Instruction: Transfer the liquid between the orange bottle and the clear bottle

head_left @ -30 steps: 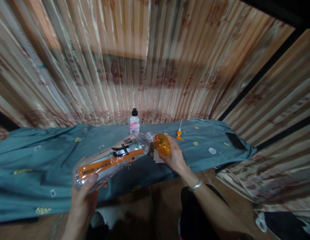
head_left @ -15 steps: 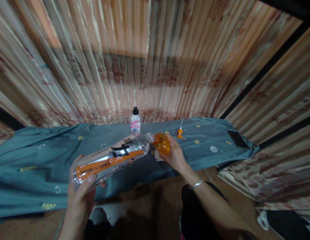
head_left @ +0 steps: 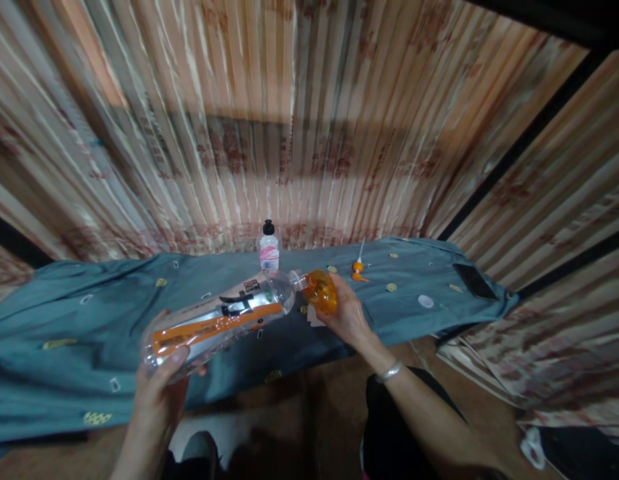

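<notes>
My left hand (head_left: pixel 164 387) is wrapped round the base of a large clear bottle (head_left: pixel 224 317) with an orange and silver label. The bottle lies tilted, its neck pointing right and slightly up. Its mouth meets the opening of a small orange see-through bottle (head_left: pixel 321 291), which my right hand (head_left: pixel 346 313) grips from the right. A pale piece of something (head_left: pixel 315 317) shows beneath the orange bottle. Behind them, a clear bottle with a pink label and black cap (head_left: pixel 269 250) stands upright. An orange pump top with a thin tube (head_left: pixel 358 267) lies to the right.
The table has a teal patterned cloth (head_left: pixel 114 320). On its right part are a round whitish disc (head_left: pixel 426 301) and a dark flat phone-like object (head_left: pixel 474 281). Striped curtains (head_left: pixel 269 147) hang behind and at the right, with dark metal bars (head_left: pixel 519 153).
The camera view has shifted slightly. Both hands hold the same two bottles mouth to mouth, and the large bottle's tilt looks almost the same.
</notes>
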